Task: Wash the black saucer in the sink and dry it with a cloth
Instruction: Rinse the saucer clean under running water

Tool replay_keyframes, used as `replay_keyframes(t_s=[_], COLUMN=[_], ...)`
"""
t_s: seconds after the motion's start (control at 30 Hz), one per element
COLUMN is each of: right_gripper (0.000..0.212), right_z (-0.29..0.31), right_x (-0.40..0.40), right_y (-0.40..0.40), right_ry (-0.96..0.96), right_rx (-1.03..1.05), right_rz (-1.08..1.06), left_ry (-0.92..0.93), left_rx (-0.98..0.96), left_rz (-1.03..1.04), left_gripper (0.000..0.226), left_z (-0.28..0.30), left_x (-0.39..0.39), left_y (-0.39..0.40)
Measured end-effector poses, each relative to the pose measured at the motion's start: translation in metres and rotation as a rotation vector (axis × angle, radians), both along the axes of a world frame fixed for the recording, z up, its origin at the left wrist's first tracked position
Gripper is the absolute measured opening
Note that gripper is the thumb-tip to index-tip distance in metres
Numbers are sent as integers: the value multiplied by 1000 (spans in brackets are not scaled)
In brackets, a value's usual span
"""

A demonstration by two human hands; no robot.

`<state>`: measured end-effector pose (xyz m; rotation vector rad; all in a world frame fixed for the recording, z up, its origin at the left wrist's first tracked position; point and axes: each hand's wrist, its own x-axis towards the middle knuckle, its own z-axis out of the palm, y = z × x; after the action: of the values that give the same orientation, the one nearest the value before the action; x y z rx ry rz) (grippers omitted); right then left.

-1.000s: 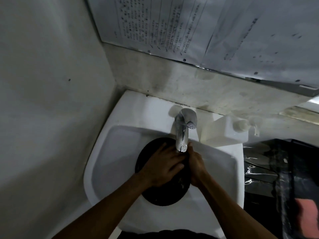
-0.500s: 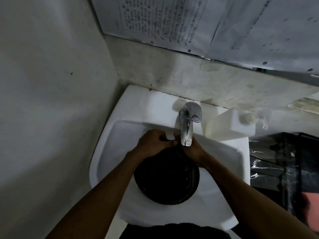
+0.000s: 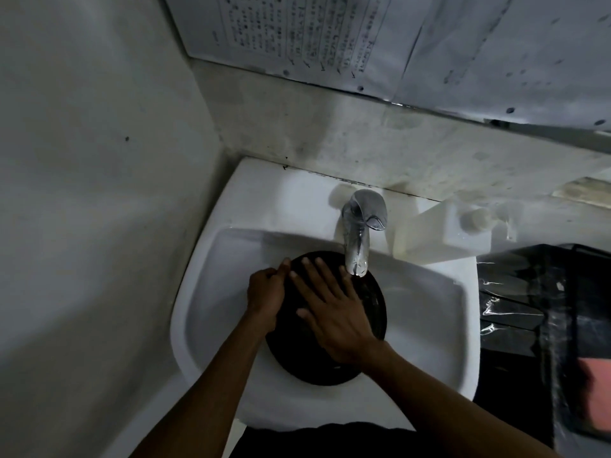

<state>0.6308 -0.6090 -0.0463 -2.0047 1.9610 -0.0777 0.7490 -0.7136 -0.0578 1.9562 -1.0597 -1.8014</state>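
The black saucer [image 3: 375, 305] lies inside the white sink [image 3: 211, 292], under the chrome tap [image 3: 358, 239]. My left hand [image 3: 264, 294] grips the saucer's left rim, fingers curled round the edge and thumb on top. My right hand [image 3: 334, 309] lies flat on the saucer's face, fingers straight and spread toward the tap. Both hands cover much of the saucer's left and middle. I cannot tell whether water runs from the spout.
A white soap bottle [image 3: 443, 233] stands on the sink's back right ledge. A dark counter [image 3: 535, 292] with clear wrapping adjoins the sink on the right, with a pink cloth [image 3: 595, 395] at its near end. A wall [image 3: 99, 193] closes the left side.
My right hand has come out from under the tap and now lies flat on the saucer's face. My left hand has slid from the far rim to the left rim.
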Motion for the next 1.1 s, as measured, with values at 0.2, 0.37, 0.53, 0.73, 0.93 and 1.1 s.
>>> replay_keyframes(t_s=[0.2, 0.37, 0.53, 0.73, 0.93, 1.1], right_gripper=[65, 62, 65, 43, 49, 50], right_z=[-4, -1, -14, 6, 17, 30], right_x=[-25, -4, -33, -37, -37, -44], right_y=[29, 22, 25, 22, 24, 9], right_ry=[-25, -14, -99, -1349, -1195, -1056], right_rx=[214, 61, 128, 199, 157, 228], right_rz=[-415, -143, -408, -1242, -1402, -1332], left_ry=[7, 46, 67, 154, -254, -467], left_rx=[76, 75, 107, 221, -147, -481], left_rz=[145, 182, 283, 257, -307, -868], left_gripper=[57, 46, 39, 37, 40, 68], left_z=[-3, 2, 0, -4, -10, 6], left_x=[4, -7, 14, 29, 11, -38], left_y=[6, 15, 10, 6, 17, 31])
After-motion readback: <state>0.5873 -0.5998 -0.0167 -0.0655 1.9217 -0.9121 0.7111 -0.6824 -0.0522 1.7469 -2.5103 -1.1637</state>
